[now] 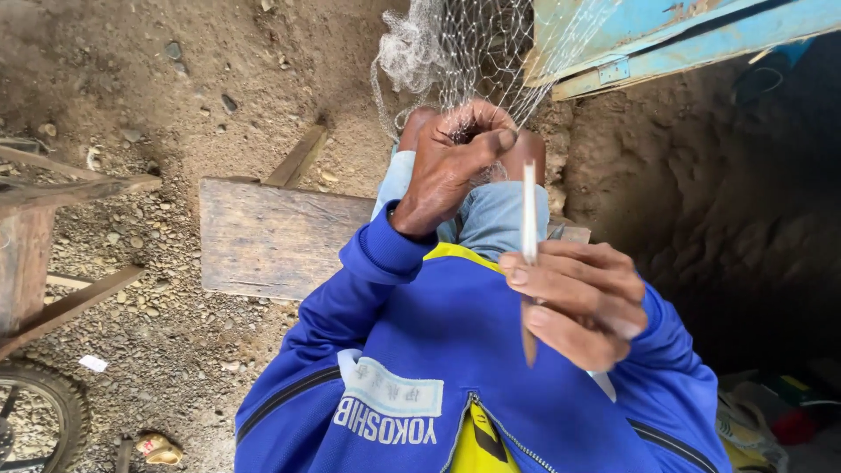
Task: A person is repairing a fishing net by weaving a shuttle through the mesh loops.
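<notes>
My left hand [451, 166] is closed on a bunch of pale fishing net [455, 44] that hangs down to my knee [477, 215], which is covered in light blue denim. My right hand [578, 302] is nearer my chest and grips a thin, pale, pointed netting needle [529, 210], held upright. The needle's tip stands just right of my left hand, not touching the mesh. Both arms are in blue jacket sleeves [368, 289].
I sit on a weathered wooden plank bench [272, 236] over stony dirt ground. A blue painted wooden board [666, 39] is at top right. A wooden frame [35, 245] and a tyre [44, 403] are at left. Coloured clutter [780, 412] lies at lower right.
</notes>
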